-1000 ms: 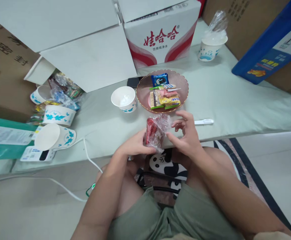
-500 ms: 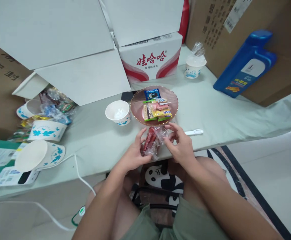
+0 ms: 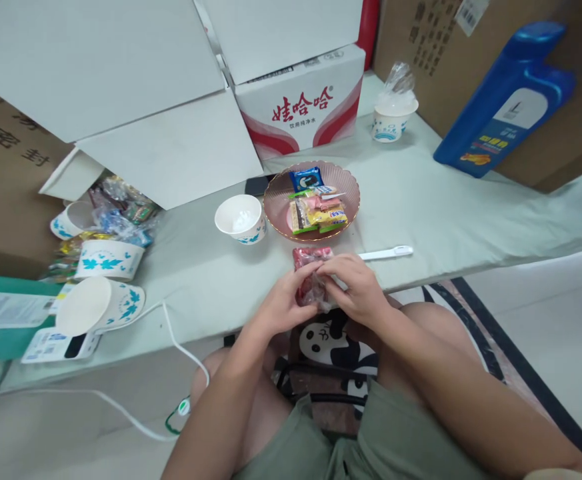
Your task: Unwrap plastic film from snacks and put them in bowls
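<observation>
At the table's front edge, my left hand [image 3: 291, 300] and my right hand [image 3: 353, 287] close round a clear plastic bag with red packets inside [image 3: 311, 256]. My fingertips meet over the bag and hide part of it. Just behind it stands a pink ribbed bowl with a gold rim [image 3: 277, 212], holding several wrapped snacks [image 3: 318, 208]. A white paper cup [image 3: 241, 219] with blue leaves and something white inside is left of the bowl. To the right of my hands lies a white flat-handled utensil [image 3: 388, 253], its left end hidden behind my right hand.
White boxes [image 3: 295, 110] stand along the back. A blue bottle [image 3: 505, 100] leans at the right near a cardboard box, and a bagged paper cup [image 3: 395, 120] stands nearby. More paper cups [image 3: 108, 260], wrapped items and a white cable [image 3: 175, 340] are at the left.
My hands have drawn together over the bag, and my right hand has moved left onto it. The red packets sit more upright. The view has shifted slightly.
</observation>
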A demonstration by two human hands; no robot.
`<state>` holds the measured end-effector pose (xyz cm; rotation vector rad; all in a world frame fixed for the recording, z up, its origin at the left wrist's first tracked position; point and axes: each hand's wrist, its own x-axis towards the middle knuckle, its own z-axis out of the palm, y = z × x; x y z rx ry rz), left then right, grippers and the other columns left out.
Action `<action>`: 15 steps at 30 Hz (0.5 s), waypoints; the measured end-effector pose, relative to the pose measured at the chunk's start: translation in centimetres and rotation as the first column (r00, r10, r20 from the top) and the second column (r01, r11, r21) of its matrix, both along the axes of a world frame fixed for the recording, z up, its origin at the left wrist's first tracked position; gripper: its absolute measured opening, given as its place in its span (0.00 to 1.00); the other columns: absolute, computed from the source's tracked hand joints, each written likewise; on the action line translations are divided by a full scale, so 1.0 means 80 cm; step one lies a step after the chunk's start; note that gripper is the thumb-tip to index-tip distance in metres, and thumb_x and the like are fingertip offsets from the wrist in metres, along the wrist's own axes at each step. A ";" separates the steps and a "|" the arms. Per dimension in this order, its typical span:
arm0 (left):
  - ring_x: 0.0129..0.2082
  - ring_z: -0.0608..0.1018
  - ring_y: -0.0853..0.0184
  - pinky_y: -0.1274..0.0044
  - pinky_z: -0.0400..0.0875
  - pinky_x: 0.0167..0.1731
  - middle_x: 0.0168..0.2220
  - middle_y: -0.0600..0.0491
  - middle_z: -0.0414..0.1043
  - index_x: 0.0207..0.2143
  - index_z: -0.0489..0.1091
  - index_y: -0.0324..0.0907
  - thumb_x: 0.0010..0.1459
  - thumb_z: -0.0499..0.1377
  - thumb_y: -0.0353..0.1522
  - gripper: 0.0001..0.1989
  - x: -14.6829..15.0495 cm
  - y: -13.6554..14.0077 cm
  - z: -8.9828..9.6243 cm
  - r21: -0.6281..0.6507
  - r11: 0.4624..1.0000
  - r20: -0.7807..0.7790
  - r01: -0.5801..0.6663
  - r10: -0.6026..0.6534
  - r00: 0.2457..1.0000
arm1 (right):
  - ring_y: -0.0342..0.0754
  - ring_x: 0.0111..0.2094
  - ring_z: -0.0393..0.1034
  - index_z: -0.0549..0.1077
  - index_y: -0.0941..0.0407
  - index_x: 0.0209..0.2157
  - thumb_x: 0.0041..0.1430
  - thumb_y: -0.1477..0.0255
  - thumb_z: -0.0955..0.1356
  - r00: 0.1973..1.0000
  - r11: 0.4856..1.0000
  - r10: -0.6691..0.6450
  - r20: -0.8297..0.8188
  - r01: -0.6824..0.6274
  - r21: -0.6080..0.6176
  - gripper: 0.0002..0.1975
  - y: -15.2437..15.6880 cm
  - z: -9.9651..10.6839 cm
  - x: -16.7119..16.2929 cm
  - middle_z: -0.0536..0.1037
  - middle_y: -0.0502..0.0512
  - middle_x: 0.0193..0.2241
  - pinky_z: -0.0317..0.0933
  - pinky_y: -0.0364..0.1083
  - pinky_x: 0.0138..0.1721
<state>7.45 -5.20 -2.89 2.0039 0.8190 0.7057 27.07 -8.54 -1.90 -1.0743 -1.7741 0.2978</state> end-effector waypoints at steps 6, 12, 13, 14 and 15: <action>0.51 0.79 0.57 0.67 0.72 0.53 0.53 0.47 0.77 0.55 0.69 0.43 0.53 0.64 0.31 0.26 0.003 0.008 0.019 -0.047 0.990 -0.071 -0.133 0.129 0.989 | 0.55 0.46 0.76 0.76 0.52 0.45 0.61 0.75 0.63 0.980 0.968 -0.184 0.070 0.194 -0.158 0.13 0.002 -0.004 0.072 0.82 0.57 0.43 0.68 0.56 0.49; 0.50 0.79 0.58 0.68 0.73 0.52 0.51 0.48 0.78 0.52 0.72 0.43 0.53 0.65 0.35 0.22 0.003 0.008 0.022 -0.089 0.982 -0.083 -0.167 0.160 0.984 | 0.67 0.59 0.66 0.77 0.52 0.44 0.59 0.66 0.66 0.889 0.895 -0.179 0.422 0.325 -0.305 0.14 0.002 -0.047 0.145 0.78 0.60 0.53 0.57 0.67 0.57; 0.49 0.79 0.58 0.68 0.73 0.51 0.51 0.48 0.78 0.51 0.72 0.43 0.53 0.65 0.35 0.21 0.004 0.008 0.020 -0.096 0.979 -0.079 -0.178 0.171 0.982 | 0.65 0.56 0.69 0.77 0.52 0.42 0.60 0.66 0.65 0.890 0.884 -0.184 0.416 0.335 -0.327 0.12 0.000 -0.049 0.151 0.80 0.61 0.49 0.58 0.66 0.56; 0.49 0.79 0.59 0.68 0.73 0.51 0.50 0.48 0.78 0.50 0.72 0.43 0.53 0.65 0.36 0.21 0.005 0.009 0.018 -0.103 0.977 -0.068 -0.188 0.182 0.981 | 0.63 0.50 0.72 0.76 0.52 0.41 0.60 0.65 0.65 0.897 0.867 -0.217 0.385 0.358 -0.347 0.11 -0.002 -0.050 0.154 0.81 0.61 0.44 0.61 0.64 0.53; 0.48 0.79 0.59 0.68 0.73 0.51 0.50 0.48 0.78 0.49 0.72 0.43 0.53 0.65 0.36 0.20 0.008 0.008 0.016 -0.110 0.974 -0.052 -0.198 0.194 0.980 | 0.60 0.44 0.73 0.74 0.52 0.40 0.61 0.64 0.65 0.906 0.845 -0.278 0.320 0.389 -0.367 0.10 -0.005 -0.048 0.155 0.80 0.59 0.38 0.63 0.61 0.48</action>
